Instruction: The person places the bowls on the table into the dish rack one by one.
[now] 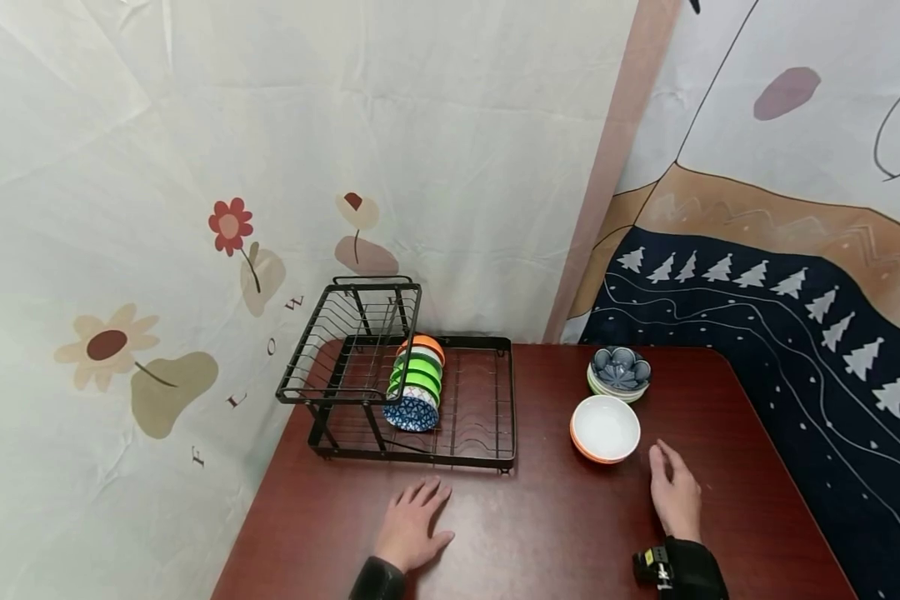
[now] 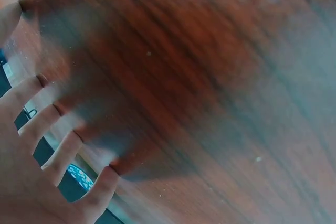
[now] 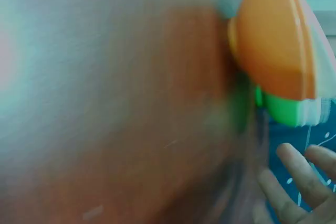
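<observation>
My left hand (image 1: 414,527) rests on the table with fingers spread, just in front of the dish rack; its fingertips (image 2: 113,170) touch the wood in the left wrist view. My right hand (image 1: 676,493) is near the bowls on the right, fingers loosely extended, holding nothing. Closest to it is a stack of orange bowls with a white inside (image 1: 606,428); in the right wrist view their orange outside (image 3: 273,40) shows. Behind stands another stack, topped by a blue-grey petal-patterned bowl (image 1: 621,368). Several bowls, orange, green and blue-patterned (image 1: 412,412), stand on edge in the rack.
The black two-tier dish rack (image 1: 450,459) stands at the back left of the reddish-brown table (image 1: 540,533). Its raised upper shelf (image 1: 348,342) overhangs the left side. Fabric wall hangings (image 1: 457,167) border the table behind and to the right.
</observation>
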`<state>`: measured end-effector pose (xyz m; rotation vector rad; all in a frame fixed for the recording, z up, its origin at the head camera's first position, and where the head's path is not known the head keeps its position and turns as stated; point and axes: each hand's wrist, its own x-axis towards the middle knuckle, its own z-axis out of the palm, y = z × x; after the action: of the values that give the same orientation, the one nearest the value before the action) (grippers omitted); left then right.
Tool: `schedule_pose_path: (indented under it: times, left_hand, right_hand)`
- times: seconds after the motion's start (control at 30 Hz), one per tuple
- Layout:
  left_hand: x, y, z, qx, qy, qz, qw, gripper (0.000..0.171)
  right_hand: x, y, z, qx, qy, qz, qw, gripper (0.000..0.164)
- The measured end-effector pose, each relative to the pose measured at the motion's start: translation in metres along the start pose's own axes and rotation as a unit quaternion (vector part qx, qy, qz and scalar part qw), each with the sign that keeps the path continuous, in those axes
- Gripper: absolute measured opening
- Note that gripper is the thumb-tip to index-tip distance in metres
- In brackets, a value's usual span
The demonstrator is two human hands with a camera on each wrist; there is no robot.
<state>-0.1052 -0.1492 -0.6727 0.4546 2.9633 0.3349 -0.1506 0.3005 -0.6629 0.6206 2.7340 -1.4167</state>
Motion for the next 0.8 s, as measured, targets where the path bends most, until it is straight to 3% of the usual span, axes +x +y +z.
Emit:
schedule_pose_path:
  times: [0.07, 0.2, 0.33, 0.47, 0.7, 0.8]
  left_hand:
    - [0.000, 0.000, -0.001, -0.012, -0.006, -0.006, 0.9999, 0.072]
    - [0.001, 0.000, -0.002, -0.024, -0.014, -0.013, 0.9995, 0.071]
    - [0.000, 0.000, 0.003, -0.016, -0.012, -0.007, 0.9998, 0.071]
    - [-0.001, -0.001, 0.007, -0.009, -0.009, -0.005, 0.9999, 0.071]
    - [0.000, -0.002, 0.006, -0.010, -0.014, -0.011, 0.9998, 0.071]
    - [-0.001, -0.001, 0.004, -0.009, -0.016, -0.012, 0.9998, 0.071]
  right_hand:
    - [0.003, -0.012, 0.003, 0.002, 0.031, 0.002, 1.000, 0.073]
    - [0.013, -0.034, 0.012, -0.090, 0.031, -0.005, 0.995, 0.071]
    - [0.016, -0.043, 0.019, -0.148, 0.048, -0.014, 0.988, 0.055]
    - [0.016, -0.047, 0.024, -0.174, 0.083, -0.035, 0.981, 0.047]
    - [0.016, -0.048, 0.027, -0.207, 0.173, -0.102, 0.957, 0.035]
    - [0.017, -0.051, 0.025, -0.201, 0.177, -0.101, 0.958, 0.035]
